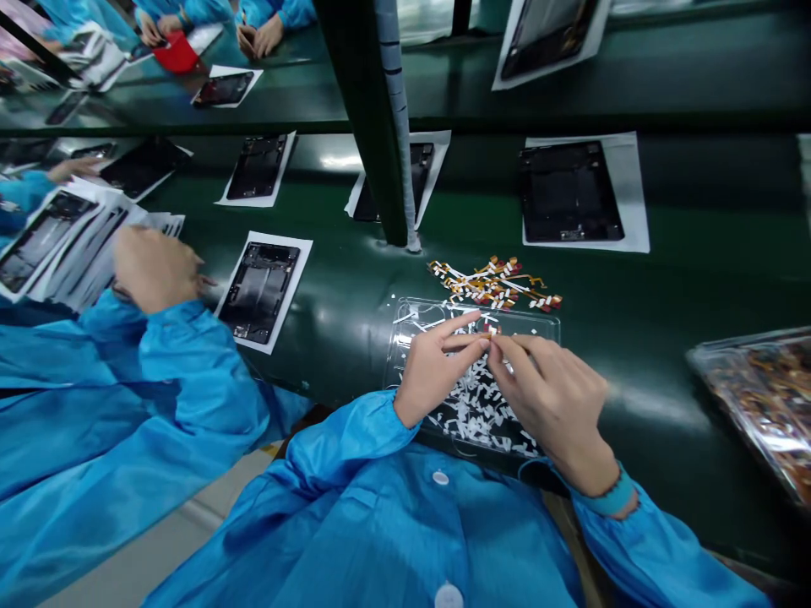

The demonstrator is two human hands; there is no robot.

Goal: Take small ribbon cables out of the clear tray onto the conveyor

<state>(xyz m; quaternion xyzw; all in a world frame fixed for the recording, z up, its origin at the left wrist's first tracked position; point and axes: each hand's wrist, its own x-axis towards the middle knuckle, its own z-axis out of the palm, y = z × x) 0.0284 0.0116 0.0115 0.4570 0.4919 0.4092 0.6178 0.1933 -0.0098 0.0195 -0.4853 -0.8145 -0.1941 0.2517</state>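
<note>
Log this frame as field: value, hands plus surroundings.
left hand: pinching a small amber part, mostly hidden
right hand: pinching the same part
under hands: clear plastic tray holding white scraps
beyond tray: loose pile of amber flex cables
far right: second clear tray, amber contents
left: dark device housing on white sheet
neighbour: co-worker's hand, blurred

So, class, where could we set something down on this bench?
Bare bench lies between tray and parts box, also between tray and nearest panel. Crowded: the tray, under left hand and right hand, and the orange strips beyond.
</note>
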